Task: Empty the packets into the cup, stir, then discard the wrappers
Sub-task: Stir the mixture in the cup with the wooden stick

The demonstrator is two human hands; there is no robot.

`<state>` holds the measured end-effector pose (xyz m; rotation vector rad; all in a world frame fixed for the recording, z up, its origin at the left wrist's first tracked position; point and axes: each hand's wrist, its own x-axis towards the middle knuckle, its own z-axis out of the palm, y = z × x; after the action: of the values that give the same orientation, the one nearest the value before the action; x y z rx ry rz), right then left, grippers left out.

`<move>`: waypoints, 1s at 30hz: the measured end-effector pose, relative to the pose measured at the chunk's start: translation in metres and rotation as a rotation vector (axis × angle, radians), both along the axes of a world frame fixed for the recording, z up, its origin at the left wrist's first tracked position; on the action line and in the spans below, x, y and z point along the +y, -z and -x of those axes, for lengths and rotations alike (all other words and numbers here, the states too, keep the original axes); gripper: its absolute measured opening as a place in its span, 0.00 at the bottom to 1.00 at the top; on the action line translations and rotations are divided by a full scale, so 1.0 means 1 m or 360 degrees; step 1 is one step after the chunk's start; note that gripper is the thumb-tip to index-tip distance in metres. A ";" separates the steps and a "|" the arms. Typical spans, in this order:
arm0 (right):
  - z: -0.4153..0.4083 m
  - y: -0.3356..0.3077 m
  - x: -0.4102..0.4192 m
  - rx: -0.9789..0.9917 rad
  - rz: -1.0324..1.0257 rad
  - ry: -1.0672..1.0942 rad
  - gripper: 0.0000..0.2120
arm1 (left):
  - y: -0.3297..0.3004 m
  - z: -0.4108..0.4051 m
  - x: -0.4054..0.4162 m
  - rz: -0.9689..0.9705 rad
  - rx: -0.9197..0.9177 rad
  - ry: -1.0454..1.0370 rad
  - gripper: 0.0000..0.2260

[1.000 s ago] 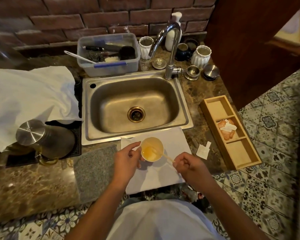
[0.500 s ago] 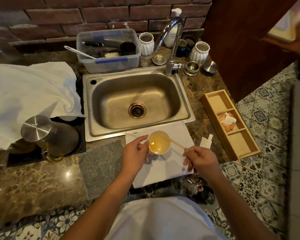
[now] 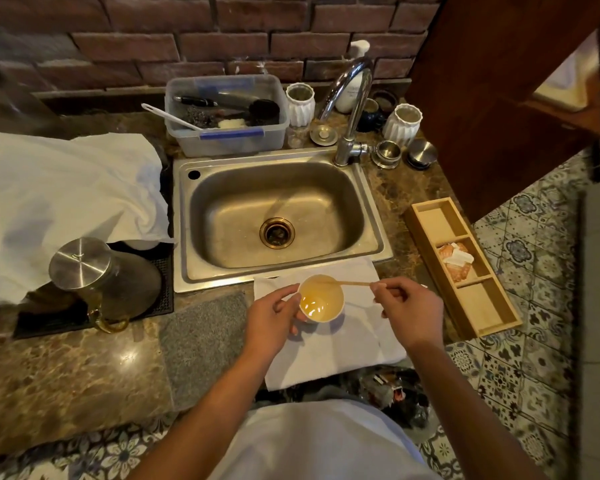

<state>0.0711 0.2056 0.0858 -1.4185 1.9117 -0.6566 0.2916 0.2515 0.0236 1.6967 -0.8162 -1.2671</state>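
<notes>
Brown marble countertop (image 3: 66, 368) under a red brick wall (image 3: 222, 32) carries the whole scene. At its front edge the left hand (image 3: 274, 318) curls its fingers and thumb round the side of a small pale paper cup (image 3: 321, 299) holding amber liquid, while the right hand (image 3: 407, 306) pinches the outer end of a thin wooden stir stick (image 3: 352, 283) between thumb and fingertips; the stick lies nearly level, its far end reaching over the cup's rim. Cup and both hands sit over a white paper napkin (image 3: 340, 355) spread on the counter. Just left of the left hand lies a grey speckled mat (image 3: 201, 344). Beyond the fingers is a stainless steel sink (image 3: 278, 216) with a curved chrome tap (image 3: 350, 109). Right of the right hand stands a long wooden three-compartment tray (image 3: 492, 306), with orange and white packets (image 3: 456, 259) in its middle compartment. Well to the left of the hands are a steel-lidded glass kettle (image 3: 94, 278) on a black mat and a white cloth (image 3: 56, 195). Behind the sink stands a clear plastic tub (image 3: 226, 140) of utensils.
</notes>
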 end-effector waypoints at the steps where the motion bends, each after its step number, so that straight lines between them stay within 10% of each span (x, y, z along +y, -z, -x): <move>1: -0.001 0.000 -0.001 -0.0018 0.0016 -0.0027 0.04 | 0.000 0.001 0.001 -0.0013 0.0030 -0.0021 0.11; 30: -0.021 0.026 -0.017 -0.0038 0.0301 -0.0539 0.08 | 0.000 -0.007 -0.008 -0.0101 0.0081 0.0041 0.09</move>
<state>0.0921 0.1882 0.0594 -1.7924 1.5700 -0.6975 0.2986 0.2438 0.0234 1.7016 -0.7773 -1.3617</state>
